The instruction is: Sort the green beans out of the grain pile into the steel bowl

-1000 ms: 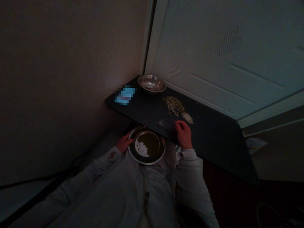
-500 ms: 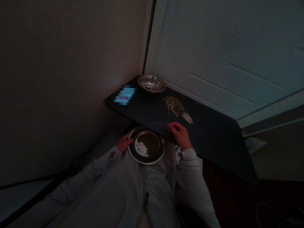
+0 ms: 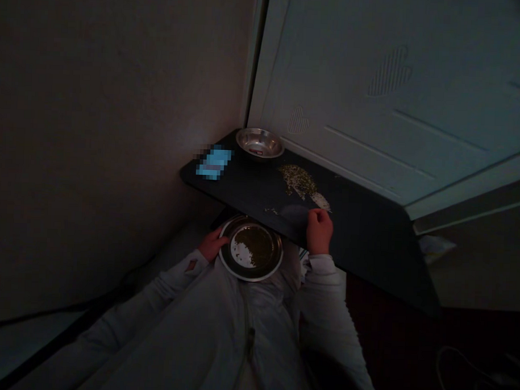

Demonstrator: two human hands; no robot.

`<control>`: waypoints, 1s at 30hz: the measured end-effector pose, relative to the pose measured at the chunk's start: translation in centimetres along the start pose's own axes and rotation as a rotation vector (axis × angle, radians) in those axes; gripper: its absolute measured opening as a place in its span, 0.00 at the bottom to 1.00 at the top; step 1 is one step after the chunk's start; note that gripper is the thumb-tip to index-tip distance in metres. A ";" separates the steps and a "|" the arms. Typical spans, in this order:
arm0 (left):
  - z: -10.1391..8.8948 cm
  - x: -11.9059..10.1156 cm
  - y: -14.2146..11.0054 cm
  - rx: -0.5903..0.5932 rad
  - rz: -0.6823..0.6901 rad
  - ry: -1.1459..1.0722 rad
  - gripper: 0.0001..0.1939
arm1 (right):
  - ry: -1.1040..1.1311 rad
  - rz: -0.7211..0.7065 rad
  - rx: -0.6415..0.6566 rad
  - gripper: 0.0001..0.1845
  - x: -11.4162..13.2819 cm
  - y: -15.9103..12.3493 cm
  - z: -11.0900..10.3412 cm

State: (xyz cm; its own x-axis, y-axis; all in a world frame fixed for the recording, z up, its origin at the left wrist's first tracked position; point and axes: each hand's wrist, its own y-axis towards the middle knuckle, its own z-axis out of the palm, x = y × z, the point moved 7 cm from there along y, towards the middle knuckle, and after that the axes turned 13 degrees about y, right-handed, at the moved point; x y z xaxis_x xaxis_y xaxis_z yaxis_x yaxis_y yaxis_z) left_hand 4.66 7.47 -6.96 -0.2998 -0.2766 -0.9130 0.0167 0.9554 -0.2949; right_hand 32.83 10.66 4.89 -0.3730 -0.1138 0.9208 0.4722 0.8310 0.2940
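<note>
My left hand [image 3: 211, 244] is closed on the left rim of a steel basin [image 3: 249, 275], its thumb over the edge. The basin sits at my lap beside the table edge, with small green beans [image 3: 259, 245] spread over part of its floor. My right hand [image 3: 319, 230] is pinched above the table's near edge. From its fingers a thin, see-through piece [image 3: 295, 214] seems to extend left; its exact kind is too dim to tell. A few pale grains [image 3: 271, 211] lie left of it. Beyond the hand is a pile of mixed green beans and white grains [image 3: 298, 180].
On the dark table [image 3: 361, 221], a second steel bowl [image 3: 259, 145] stands at the back corner. Left of it lies a blurred-out bright blue rectangle [image 3: 214, 162]. A wall bounds the left; a white panelled door [image 3: 352, 107] rises behind the table.
My right hand has moved to the right and turned, and the see-through piece has shifted right with it. My left hand and the basin stay in place.
</note>
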 end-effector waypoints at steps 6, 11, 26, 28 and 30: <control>0.1 -0.9 -0.5 0.001 0.000 -0.025 0.25 | -0.019 -0.003 0.084 0.08 0.4 -0.2 0.5; 0.0 -0.6 -0.2 -0.004 0.017 -0.005 0.24 | 0.038 0.000 0.112 0.08 0.2 -0.2 0.7; 0.2 -0.1 0.0 -0.002 0.013 -0.075 0.27 | 0.164 0.024 0.164 0.11 -0.3 -0.2 1.3; 0.2 0.0 0.1 -0.002 0.017 -0.081 0.27 | 0.177 0.030 0.207 0.12 -0.1 -0.3 1.7; 0.1 0.0 0.2 -0.002 0.024 -0.066 0.27 | 0.184 0.040 0.252 0.13 0.2 -0.5 2.0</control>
State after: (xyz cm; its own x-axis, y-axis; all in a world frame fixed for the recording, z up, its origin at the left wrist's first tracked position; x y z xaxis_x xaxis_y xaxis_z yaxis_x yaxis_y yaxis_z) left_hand 4.76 7.62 -7.08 -0.2355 -0.2594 -0.9366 0.0215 0.9621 -0.2719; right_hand 30.93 11.32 4.37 -0.1968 -0.1555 0.9680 0.2620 0.9431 0.2048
